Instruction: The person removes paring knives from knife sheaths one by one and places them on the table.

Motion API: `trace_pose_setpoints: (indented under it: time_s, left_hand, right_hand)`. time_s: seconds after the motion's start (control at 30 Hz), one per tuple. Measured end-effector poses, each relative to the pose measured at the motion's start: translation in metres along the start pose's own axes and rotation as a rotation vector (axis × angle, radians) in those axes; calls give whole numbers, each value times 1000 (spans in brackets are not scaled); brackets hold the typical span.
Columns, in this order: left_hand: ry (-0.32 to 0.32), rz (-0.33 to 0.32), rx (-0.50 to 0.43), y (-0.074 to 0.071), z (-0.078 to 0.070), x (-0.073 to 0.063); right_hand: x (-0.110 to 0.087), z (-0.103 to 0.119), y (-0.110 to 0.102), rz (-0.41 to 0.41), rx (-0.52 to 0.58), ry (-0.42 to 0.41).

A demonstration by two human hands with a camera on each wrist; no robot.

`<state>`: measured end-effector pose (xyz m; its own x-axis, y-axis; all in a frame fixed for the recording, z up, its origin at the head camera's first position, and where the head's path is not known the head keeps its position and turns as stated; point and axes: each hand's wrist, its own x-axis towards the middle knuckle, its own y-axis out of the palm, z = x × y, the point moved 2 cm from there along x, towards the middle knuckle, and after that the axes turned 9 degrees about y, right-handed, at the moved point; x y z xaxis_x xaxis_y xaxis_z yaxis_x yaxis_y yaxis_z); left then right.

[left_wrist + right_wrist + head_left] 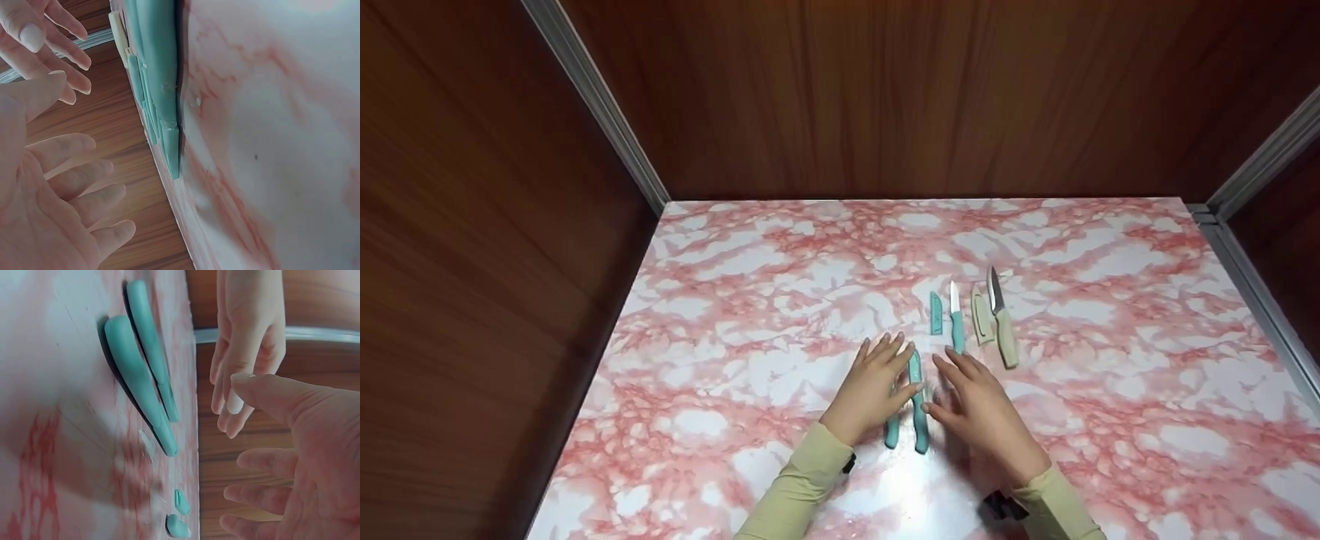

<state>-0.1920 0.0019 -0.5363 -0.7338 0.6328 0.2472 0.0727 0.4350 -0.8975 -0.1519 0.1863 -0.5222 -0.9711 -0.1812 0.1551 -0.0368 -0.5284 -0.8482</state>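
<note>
My left hand (872, 390) hovers with spread fingers over the table, holding nothing. Partly beneath it lies one teal knife in its cover (892, 435). A second covered teal knife (920, 424) lies between the two hands, handle towards me. To its right is my right hand (986, 412), its fingers loosely extended and nothing in them. Beyond the right fingertips lies a teal-handled knife (957, 326) with a bare white blade, beside a teal blade cover (936, 315). In the right wrist view both covered knives (135, 365) lie side by side, apart from the hands.
Right of the bare teal knife lie a pale green blade cover (980, 319) and a pale green-handled knife (1006, 341) with its metal blade exposed. The red-and-white marbled table (720, 300) is bounded by brown wood-look panels (915, 97) and metal rails (607, 112).
</note>
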Motion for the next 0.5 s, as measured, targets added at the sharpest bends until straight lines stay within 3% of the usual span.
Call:
trace_pose_setpoints:
  time_s: [0.5]
  left_hand:
    - [16, 62, 32, -1, 0, -5]
  right_hand:
    - [-13, 5, 8, 14, 44, 50]
